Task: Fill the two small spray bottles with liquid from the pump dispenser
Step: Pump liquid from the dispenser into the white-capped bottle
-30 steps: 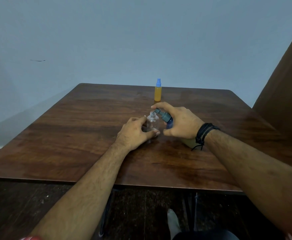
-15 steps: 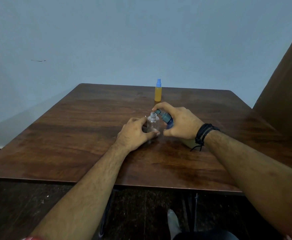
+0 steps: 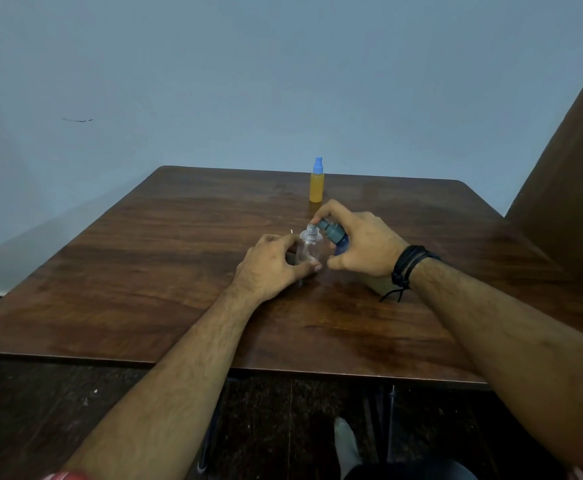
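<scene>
Risk first: your pump dispenser [image 3: 338, 237] is tilted, its grey nozzle just touching the narrow threaded neck of the clear spray bottle [image 3: 309, 244], so a press with the spout slightly off at 3 o'clock would likely send liquid down the outside and onto the wooden table [image 3: 144, 271]; the light, seemingly empty bottle could also tip if your steadying grip loosens. Nearest you, your left hand [image 3: 269, 268] curls round the bottle's base from 9 o'clock, thumb across its front. Your right hand [image 3: 362, 245], black cord bracelet [image 3: 409, 268] at the wrist, wraps the dispenser body, forefinger arched over the pump head. Farther off at 12 o'clock, well apart, the capped spray bottle of amber liquid [image 3: 317, 183] stands upright, seemingly already filled
</scene>
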